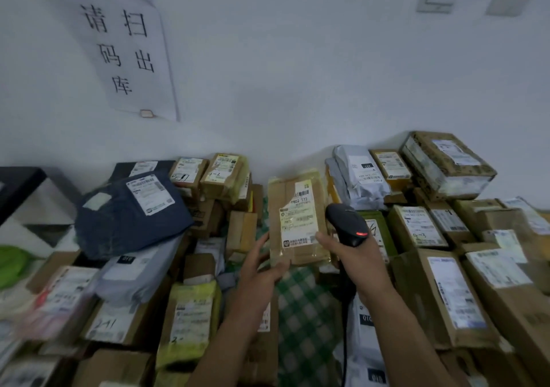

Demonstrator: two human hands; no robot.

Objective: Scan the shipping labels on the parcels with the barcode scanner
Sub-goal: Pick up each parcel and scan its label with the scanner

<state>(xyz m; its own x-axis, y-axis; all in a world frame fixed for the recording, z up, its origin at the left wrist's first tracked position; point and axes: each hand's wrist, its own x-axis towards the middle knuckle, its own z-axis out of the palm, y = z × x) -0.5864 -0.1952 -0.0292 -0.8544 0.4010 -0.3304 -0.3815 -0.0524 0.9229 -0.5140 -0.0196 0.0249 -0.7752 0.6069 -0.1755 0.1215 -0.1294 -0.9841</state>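
Note:
My left hand [259, 263] holds up a flat brown cardboard parcel [294, 199] by its lower left corner, its face turned toward me. A white shipping label [298, 225] with barcodes covers the parcel's middle. My right hand [351, 260] grips a black barcode scanner [346, 222] just to the right of the parcel. A red light glows on the scanner's head, and its black cable hangs down past my right forearm.
Labelled parcels are piled all around: a dark blue bag [131, 211] at left, brown boxes [443, 294] at right, grey bags [358, 178] at the back. A green checked cloth [300, 306] shows between my arms. A paper sign [125, 47] hangs on the white wall.

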